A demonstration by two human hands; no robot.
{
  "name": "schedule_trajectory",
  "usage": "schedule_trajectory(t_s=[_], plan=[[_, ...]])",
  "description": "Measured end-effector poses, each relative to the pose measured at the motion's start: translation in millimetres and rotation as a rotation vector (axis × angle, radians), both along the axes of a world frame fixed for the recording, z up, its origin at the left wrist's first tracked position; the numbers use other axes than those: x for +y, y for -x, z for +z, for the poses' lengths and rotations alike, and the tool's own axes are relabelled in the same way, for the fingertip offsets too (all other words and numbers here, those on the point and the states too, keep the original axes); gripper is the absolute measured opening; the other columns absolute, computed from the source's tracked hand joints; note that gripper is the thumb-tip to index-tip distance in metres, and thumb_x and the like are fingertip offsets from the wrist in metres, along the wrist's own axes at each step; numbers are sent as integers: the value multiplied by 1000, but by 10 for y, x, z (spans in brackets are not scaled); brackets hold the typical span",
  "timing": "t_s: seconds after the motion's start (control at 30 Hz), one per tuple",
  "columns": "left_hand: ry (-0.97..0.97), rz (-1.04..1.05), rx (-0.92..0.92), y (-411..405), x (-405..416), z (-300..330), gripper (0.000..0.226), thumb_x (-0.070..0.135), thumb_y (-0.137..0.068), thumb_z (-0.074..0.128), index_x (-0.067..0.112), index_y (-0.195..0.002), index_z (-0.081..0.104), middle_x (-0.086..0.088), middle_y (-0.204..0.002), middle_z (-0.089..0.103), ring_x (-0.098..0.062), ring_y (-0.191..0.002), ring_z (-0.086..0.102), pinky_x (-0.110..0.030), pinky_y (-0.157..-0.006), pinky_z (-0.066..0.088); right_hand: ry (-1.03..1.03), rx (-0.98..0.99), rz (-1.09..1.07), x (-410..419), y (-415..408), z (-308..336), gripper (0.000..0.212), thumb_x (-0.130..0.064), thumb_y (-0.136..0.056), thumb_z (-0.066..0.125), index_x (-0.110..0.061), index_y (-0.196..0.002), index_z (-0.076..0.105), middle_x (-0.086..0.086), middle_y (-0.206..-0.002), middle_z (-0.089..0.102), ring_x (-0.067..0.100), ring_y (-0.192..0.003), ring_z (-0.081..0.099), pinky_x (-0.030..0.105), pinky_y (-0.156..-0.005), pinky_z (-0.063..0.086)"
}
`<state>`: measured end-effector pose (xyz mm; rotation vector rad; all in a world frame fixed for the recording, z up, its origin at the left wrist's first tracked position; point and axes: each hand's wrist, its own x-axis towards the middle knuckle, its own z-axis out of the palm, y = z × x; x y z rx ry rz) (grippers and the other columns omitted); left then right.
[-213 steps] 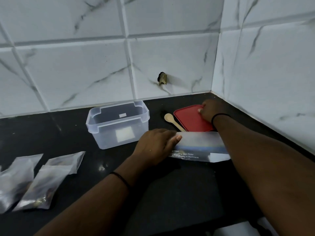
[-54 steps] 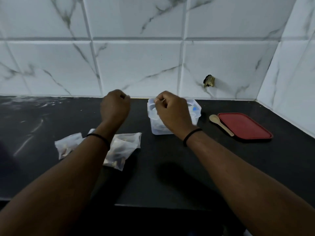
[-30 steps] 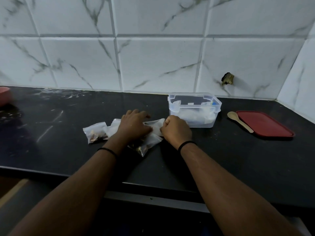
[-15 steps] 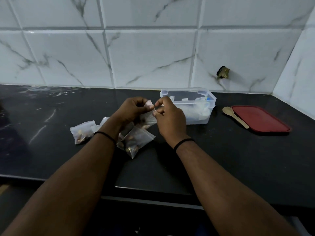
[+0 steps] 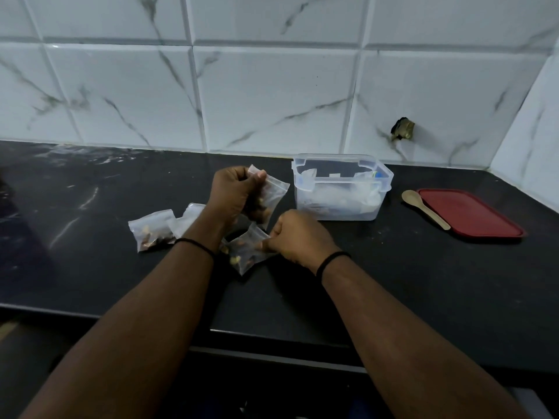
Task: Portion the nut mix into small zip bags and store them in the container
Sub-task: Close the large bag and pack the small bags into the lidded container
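1. Left of centre, two filled zip bags lie flat on the black counter (image 5: 90,267): the leftmost bag (image 5: 152,229) shows brown nuts through its clear film, and the second bag (image 5: 186,217) beside it is partly hidden behind the left forearm, so its fill cannot be judged
2. At centre, the left hand (image 5: 234,193) is raised off the counter with its fingers curled round a lifted bag (image 5: 273,193), thumb pressed on the top edge – dark nuts sit in its lower half
3. Just below and to the right, the right hand (image 5: 298,238) pinches the corner of a lower bag (image 5: 246,252) between thumb and curled fingers; this bag rests on the counter with nuts visible inside
4. The step in hand looks like gathering portioned bags for storage – the next move likely calls for carrying both to the right and dropping them through the open top without snagging the rim
5. Right of centre, the clear container (image 5: 341,207) stands open and already holds several pale bags; whether they hold nuts cannot be told
6. At the right, a wooden spoon (image 5: 425,208) lies touching the red lid (image 5: 469,214), which is off the container
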<state>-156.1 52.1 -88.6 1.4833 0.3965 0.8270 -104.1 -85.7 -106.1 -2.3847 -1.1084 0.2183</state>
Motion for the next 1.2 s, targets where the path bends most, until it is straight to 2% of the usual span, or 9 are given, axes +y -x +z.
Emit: schedule_trajectory(t_s=[0.2,0.37,0.43,0.57,0.67,0.73,0.9,1.07,1.2], plan=[[35,23,-47,10,-43,23,24,17,-94,68,4,-77,58,-4,-50,56,-18,-36,49,-21,-34,40,-367,175,0,-147,-56,119,17,-18,-80,80,-18,-73,65,-1,-67,67,13,-60,63,28,-59,50],[65,6,-95,-5,-90,154,17,20,-91,71,8,-83,64,-7,-64,67,-21,-45,59,-33,-42,52,-634,226,-23,-343,-210,316,13,-18,-80,79,-23,-70,71,-4,-70,72,11,-64,65,39,-71,57],[50,6,-103,-41,-137,263,18,23,-91,71,7,-87,66,-9,-68,67,-26,-50,61,-41,-45,55,-718,241,-46,-468,-278,490,12,-15,-85,75,-21,-75,72,1,-78,76,14,-70,69,34,-71,58],[16,9,-138,-242,-372,563,23,25,-94,69,3,-91,62,-11,-69,62,-30,-52,60,-40,-42,55,-810,128,-68,-692,-589,899,15,-12,-91,66,-21,-79,68,2,-83,76,16,-74,72,33,-69,58],[18,-7,-126,-506,-560,769,17,19,-96,66,4,-91,59,-12,-69,59,-27,-52,56,-46,-45,56,-865,56,-114,-774,-913,1123,14,-9,-86,64,-16,-75,68,4,-79,75,18,-62,66,34,-59,57],[11,-19,-86,-717,-610,857,8,12,-96,62,5,-92,60,-13,-72,62,-26,-55,56,-48,-51,57,-863,53,-139,-795,-1140,1207,8,-9,-87,64,-10,-80,67,4,-78,75,18,-60,63,32,-55,57],[-228,63,175,-1245,-442,793,27,-5,-90,59,14,-71,63,-2,-68,62,-15,-58,57,-15,-44,44,-607,-47,-180,-662,-1628,1123,8,-11,-91,64,-12,-83,65,3,-83,71,9,-64,63,28,-49,54],[-458,58,424,-1441,-280,741,24,-6,-92,57,9,-77,69,7,-69,57,-8,-64,52,-23,-64,45,-398,88,-120,-477,-1784,1081,8,-13,-98,57,-12,-92,61,5,-85,69,17,-61,59,22,-41,48],[-568,77,500,-1474,-238,740,36,-7,-91,52,18,-68,64,4,-67,57,-17,-63,54,-23,-53,44,-308,58,-127,-350,-1862,1044,11,-11,-100,53,-10,-94,62,11,-97,71,24,-68,63,37,-59,59]])
